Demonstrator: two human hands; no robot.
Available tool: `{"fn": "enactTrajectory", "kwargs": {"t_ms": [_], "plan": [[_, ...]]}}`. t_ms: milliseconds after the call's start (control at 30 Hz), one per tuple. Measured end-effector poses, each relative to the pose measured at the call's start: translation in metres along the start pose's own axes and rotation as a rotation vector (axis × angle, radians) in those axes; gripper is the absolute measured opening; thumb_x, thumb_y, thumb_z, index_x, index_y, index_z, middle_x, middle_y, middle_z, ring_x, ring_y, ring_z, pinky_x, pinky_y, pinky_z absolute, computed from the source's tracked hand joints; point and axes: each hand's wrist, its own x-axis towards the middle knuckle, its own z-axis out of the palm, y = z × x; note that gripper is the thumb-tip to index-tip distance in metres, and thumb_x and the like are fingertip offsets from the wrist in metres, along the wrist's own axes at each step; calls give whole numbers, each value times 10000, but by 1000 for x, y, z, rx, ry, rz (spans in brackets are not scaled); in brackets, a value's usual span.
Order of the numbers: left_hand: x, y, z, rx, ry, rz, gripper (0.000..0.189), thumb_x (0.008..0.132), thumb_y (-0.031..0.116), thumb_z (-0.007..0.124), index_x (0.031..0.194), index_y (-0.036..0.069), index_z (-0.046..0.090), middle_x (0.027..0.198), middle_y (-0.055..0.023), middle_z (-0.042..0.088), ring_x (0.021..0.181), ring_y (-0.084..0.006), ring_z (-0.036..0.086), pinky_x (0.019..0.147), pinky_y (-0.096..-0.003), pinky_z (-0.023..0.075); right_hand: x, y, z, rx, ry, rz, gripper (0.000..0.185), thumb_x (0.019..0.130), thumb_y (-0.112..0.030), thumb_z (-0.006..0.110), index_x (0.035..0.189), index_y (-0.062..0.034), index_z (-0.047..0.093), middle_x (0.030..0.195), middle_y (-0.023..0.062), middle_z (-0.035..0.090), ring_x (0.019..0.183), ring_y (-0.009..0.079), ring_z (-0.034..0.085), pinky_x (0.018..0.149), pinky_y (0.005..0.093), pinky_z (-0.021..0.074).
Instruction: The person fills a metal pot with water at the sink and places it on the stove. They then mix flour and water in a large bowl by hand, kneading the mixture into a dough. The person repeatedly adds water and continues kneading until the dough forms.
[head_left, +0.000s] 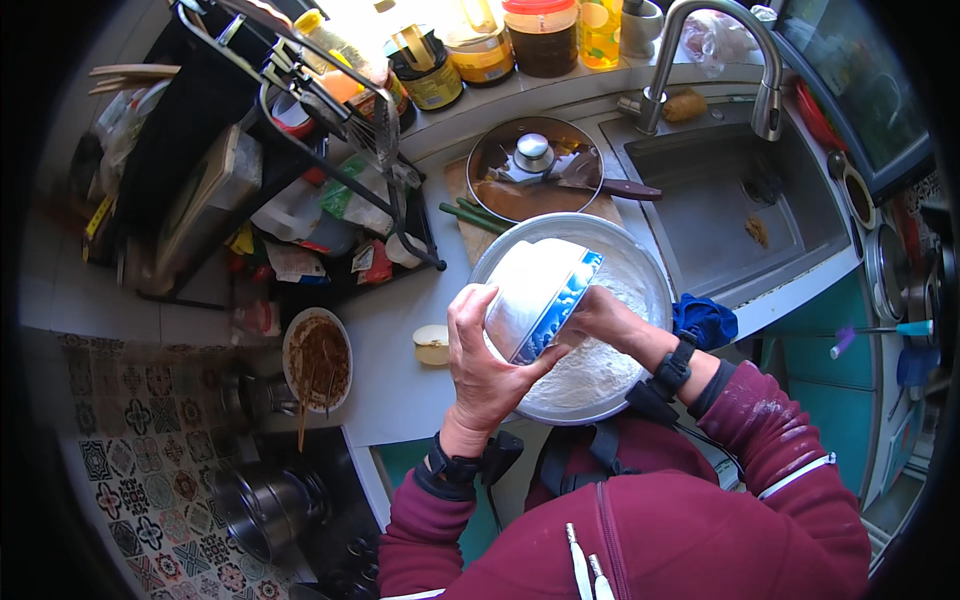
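Observation:
A white porcelain bowl (517, 289) with a blue patterned rim band is tipped on its side, its mouth turned to the right and down. My left hand (484, 364) grips it, fingers over the outside and thumb near the rim. My right hand (604, 322) reaches to the bowl's mouth; its fingers are hidden there, so whether they hold anything is not visible. Beneath both hands stands a large metal basin (662, 300) with white flour (592, 375) in it. The inside of the bowl is out of sight.
Behind the basin, a glass lid (495, 176) and a knife handle (634, 190) lie on a cutting board (459, 180). At right is a sink (705, 217) with a faucet (667, 52). A bowl of brown paste (349, 375), a halved apple (430, 345) and a black rack (330, 169) stand left.

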Motion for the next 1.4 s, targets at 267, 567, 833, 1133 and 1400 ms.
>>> {"fn": "enactTrajectory", "kwargs": {"t_ms": [267, 567, 833, 1133, 1400], "plan": [[1, -20, -50, -554, 185, -416, 953, 672, 448, 826, 1329, 48, 264, 1236, -160, 418, 1152, -242, 479, 930, -337, 478, -22, -21, -34, -769, 64, -241, 179, 803, -102, 663, 966, -34, 687, 784, 152, 673, 708, 235, 669, 642, 326, 517], [-12, -61, -92, -1058, 237, -745, 683, 879, 502, 593, 1347, 41, 409, 1252, -110, 529, 1152, -233, 522, 979, -381, 445, -34, -20, -22, -638, -15, -277, 250, 811, -50, 567, 1032, -64, 683, 898, 169, 678, 806, 265, 658, 721, 351, 521], [7, -20, -73, -1083, 144, -789, 618, 929, 469, 520, 1356, 37, 404, 1240, -127, 557, 1130, -256, 558, 935, -385, 492, -54, -54, -82, 421, -106, -12, 242, 834, -34, 575, 1059, 31, 636, 939, 109, 670, 834, 148, 641, 709, 260, 529], [78, 84, 108, -1098, -359, -873, 600, 904, 256, 551, 1369, 35, 245, 1299, -172, 410, 1159, -267, 508, 914, -385, 498, -151, -42, -312, 591, 192, -192, 252, 822, -9, 512, 1054, 33, 600, 934, 145, 670, 812, 196, 675, 727, 294, 567], [123, 80, 355, -879, -652, -1099, 507, 864, 99, 450, 1344, 47, 293, 1194, -167, 494, 1023, -307, 600, 777, -494, 558, -193, -3, -422, 651, 432, -110, 216, 797, -13, 525, 997, -5, 609, 928, 138, 672, 739, 165, 664, 623, 246, 544]]}}
